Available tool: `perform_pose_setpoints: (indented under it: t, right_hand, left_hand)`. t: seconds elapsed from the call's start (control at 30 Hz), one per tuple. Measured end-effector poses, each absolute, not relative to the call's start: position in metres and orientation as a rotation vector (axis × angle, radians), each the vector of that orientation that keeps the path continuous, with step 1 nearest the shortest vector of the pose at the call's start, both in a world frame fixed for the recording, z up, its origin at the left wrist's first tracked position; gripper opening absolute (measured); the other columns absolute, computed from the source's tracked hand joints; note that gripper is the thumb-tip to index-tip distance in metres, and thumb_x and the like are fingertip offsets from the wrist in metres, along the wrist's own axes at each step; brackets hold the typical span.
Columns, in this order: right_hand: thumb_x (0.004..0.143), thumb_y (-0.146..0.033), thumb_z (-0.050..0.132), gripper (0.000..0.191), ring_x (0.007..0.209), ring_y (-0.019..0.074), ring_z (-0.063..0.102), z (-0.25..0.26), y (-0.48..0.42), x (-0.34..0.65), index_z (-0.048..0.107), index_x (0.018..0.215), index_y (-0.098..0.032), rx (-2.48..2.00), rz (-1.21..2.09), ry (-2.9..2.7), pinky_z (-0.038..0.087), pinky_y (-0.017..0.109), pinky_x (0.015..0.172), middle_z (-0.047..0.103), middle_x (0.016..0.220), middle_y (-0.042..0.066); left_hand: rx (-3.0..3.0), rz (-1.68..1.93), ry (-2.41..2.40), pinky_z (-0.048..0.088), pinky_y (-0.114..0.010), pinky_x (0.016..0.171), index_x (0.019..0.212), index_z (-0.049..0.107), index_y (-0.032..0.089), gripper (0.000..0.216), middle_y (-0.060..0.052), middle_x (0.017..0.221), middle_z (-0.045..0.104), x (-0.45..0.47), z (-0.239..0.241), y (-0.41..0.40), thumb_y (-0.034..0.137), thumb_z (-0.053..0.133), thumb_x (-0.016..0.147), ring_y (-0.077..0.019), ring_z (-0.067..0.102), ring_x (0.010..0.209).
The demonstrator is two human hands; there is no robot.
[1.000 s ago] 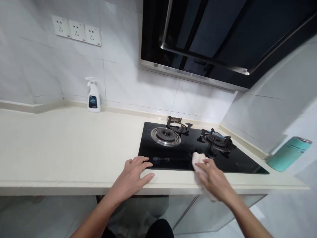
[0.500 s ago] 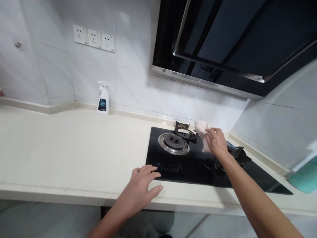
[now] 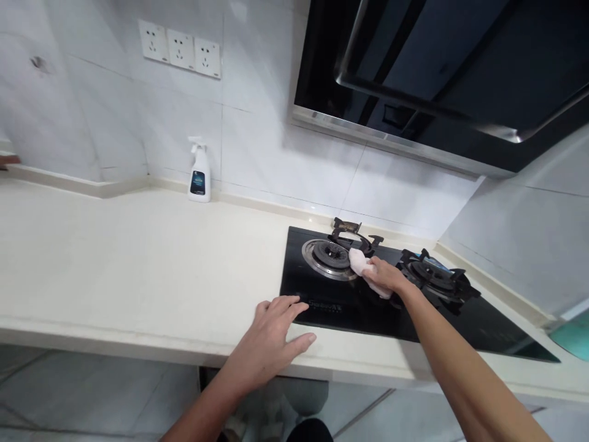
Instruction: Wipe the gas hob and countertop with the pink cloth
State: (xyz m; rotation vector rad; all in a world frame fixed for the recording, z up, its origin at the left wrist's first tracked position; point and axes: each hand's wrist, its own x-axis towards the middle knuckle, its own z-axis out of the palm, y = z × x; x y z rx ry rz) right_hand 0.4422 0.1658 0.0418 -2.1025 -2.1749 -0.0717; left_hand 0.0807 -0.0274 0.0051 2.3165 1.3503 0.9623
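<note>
My right hand (image 3: pixel 384 274) grips a crumpled pale cloth (image 3: pixel 361 263), which rests at the right side of the left burner (image 3: pixel 330 256) on a black glass gas stove (image 3: pixel 317 288). That burner has no grate over it; its black pan support (image 3: pixel 352 236) lies behind it, near the wall. The right burner (image 3: pixel 435 276) carries its own grate. My left hand (image 3: pixel 283 325) is open, fingers spread, over the front left corner of the stove and the counter edge. It holds nothing.
A white spray bottle (image 3: pixel 199 175) stands against the tiled wall, on the cream countertop (image 3: pixel 138 264). A dark range hood (image 3: pixel 437 80) hangs above the stove. Wall sockets (image 3: pixel 180 49) sit at upper left. Something green (image 3: pixel 573 334) is at the right edge.
My right hand has brought the cloth down and left, from above the middle of the stove to the left burner. The view has shifted slightly; my left hand stays by the stove's corner.
</note>
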Motion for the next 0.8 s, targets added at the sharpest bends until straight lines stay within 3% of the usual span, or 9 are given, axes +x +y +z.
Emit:
perform_pose_setpoints:
  t: [0.13,0.23,0.37,0.5,0.63,0.8]
  right_hand:
    - [0.093,-0.044,0.058,0.042,0.102,0.0274,0.065,0.039,0.134,0.409,0.062,0.126,-0.019,-1.912,-0.104,-2.314,0.046,0.038,0.090,0.066,0.118,0.013]
    - [0.093,-0.041,0.058,0.043,0.113,0.0264,0.062,0.033,0.101,0.389,0.062,0.132,-0.023,-1.718,-0.117,-2.420,0.044,0.038,0.099,0.065,0.124,0.010]
    - [0.097,-0.041,0.056,0.048,0.128,0.0295,0.055,0.023,0.057,0.355,0.060,0.143,-0.029,-1.435,-0.165,-2.469,0.042,0.046,0.107,0.060,0.142,0.010]
    - [0.099,-0.041,0.057,0.039,0.123,0.0310,0.056,0.016,0.019,0.301,0.066,0.136,-0.035,-1.284,-0.250,-2.398,0.046,0.049,0.101,0.060,0.143,0.009]
    - [0.093,-0.034,0.066,0.027,0.103,0.0272,0.054,0.014,-0.016,0.256,0.072,0.120,-0.035,-1.142,-0.280,-2.353,0.050,0.041,0.086,0.064,0.131,0.005]
    - [0.091,-0.032,0.071,0.013,0.098,0.0243,0.055,0.010,-0.037,0.266,0.073,0.104,-0.029,-0.968,-0.173,-2.357,0.049,0.039,0.087,0.069,0.115,0.003]
  left_hand:
    - [2.322,0.976,1.359,0.043,-0.053,0.113,0.140,0.062,0.032,0.052,-0.008,0.150,0.057,0.081,0.005,-0.030,0.053,0.066,0.093,-0.0337,0.051,0.134]
    - [2.326,0.943,1.356,0.041,-0.054,0.114,0.142,0.061,0.033,0.057,-0.008,0.153,0.054,0.081,0.004,-0.029,0.056,0.067,0.091,-0.0349,0.049,0.137]
    - [2.309,0.950,1.366,0.032,-0.061,0.120,0.150,0.052,0.032,0.074,-0.012,0.166,0.036,0.081,0.001,-0.023,0.065,0.069,0.087,-0.0389,0.032,0.152]
    - [2.227,1.126,1.420,0.021,-0.067,0.122,0.161,0.036,0.031,0.077,-0.015,0.173,0.020,0.081,-0.006,-0.013,0.068,0.055,0.096,-0.0383,0.017,0.158]
    - [1.933,1.334,1.565,0.021,-0.069,0.122,0.157,0.042,0.030,0.062,-0.014,0.172,0.022,0.076,-0.008,-0.005,0.063,0.038,0.104,-0.0362,0.019,0.159]
    - [1.749,1.388,1.578,0.026,-0.055,0.127,0.141,0.061,0.025,0.056,-0.012,0.160,0.043,0.070,-0.002,-0.001,0.058,0.032,0.106,-0.0282,0.032,0.154]
